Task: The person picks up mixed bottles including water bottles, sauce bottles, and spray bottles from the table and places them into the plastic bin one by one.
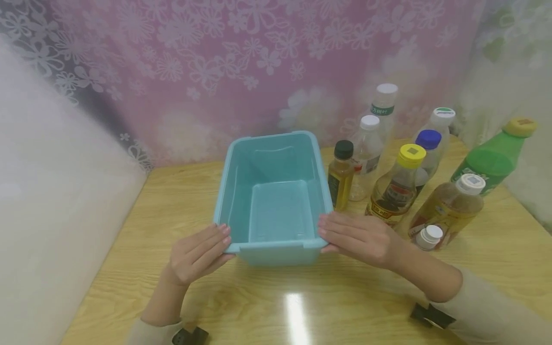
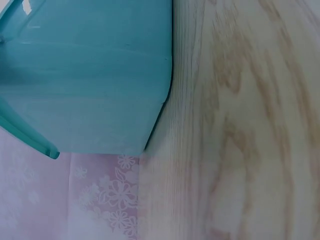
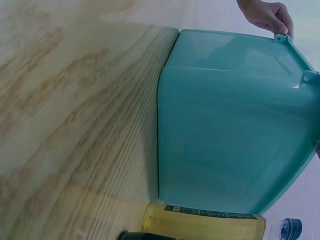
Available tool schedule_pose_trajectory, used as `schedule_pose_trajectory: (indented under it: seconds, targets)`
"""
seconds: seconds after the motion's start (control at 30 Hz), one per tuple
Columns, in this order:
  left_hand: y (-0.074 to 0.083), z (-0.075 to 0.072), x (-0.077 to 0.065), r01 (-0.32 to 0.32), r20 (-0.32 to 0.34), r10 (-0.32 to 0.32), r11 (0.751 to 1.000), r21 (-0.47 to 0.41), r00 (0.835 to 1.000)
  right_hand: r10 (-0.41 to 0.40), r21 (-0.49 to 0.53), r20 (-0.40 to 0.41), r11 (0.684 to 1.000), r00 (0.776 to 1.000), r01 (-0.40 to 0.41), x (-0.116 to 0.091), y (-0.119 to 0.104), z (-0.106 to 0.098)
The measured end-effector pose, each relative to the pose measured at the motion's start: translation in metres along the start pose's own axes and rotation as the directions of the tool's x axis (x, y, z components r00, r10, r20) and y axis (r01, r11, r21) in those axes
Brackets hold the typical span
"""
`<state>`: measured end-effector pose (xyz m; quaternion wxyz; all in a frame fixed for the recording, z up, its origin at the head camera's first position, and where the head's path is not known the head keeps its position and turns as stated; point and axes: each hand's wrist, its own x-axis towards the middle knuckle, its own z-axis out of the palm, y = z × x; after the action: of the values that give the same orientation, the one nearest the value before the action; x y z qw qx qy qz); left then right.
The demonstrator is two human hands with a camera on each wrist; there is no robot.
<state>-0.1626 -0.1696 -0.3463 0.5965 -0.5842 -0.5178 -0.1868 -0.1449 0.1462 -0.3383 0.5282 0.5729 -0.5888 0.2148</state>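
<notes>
A teal plastic storage bin [image 1: 276, 256] stands upright on the wooden table, with nothing inside it. My left hand [image 1: 199, 253] holds its near left corner, fingers laid over the rim; the right wrist view also shows this left hand [image 3: 267, 16] pinching the corner. At the near right corner my right hand [image 1: 360, 237] grips the rim, fingers on top and thumb below. The left wrist view shows the bin's side wall [image 2: 90, 75] resting on the wood. Just right of the bin stands a small bottle of yellow oil with a dark cap [image 1: 343, 149], close to its wall.
Several bottles crowd the right side: a yellow-capped sauce bottle [image 1: 394, 191], a brown drink bottle [image 1: 450, 208], a green bottle [image 1: 491, 158], and clear ones such as a white-capped bottle [image 1: 366, 148]. A small white-capped bottle [image 1: 429, 237] is near my right forearm. Floral curtain [image 1: 241, 62] hangs behind.
</notes>
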Motion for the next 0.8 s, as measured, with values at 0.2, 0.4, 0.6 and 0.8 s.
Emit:
schedule_pose_trajectory:
  seconds: [0.2, 0.4, 0.6, 0.8]
  targets:
    - [0.000, 0.003, -0.001, -0.031, 0.016, 0.031, 1.000, -0.005, 0.999, -0.006, -0.002, 0.016, 1.000, 1.000, 0.006, 0.000, -0.001, -0.006]
    - [-0.001, 0.008, 0.000, -0.054, 0.005, 0.054, 0.999, 0.003, 0.999, -0.011, -0.022, 0.036, 1.000, 0.999, 0.012, -0.003, -0.002, -0.013]
    - [0.002, 0.008, 0.001, -0.053, -0.009, 0.053, 0.999, -0.001, 0.999, -0.022, -0.013, 0.013, 1.000, 1.000, 0.023, -0.003, -0.003, -0.012]
    - [0.005, 0.009, -0.001, -0.046, -0.056, 0.046, 0.999, 0.000, 0.997, -0.017, -0.008, 0.031, 1.000, 0.999, 0.017, -0.006, -0.006, -0.012]
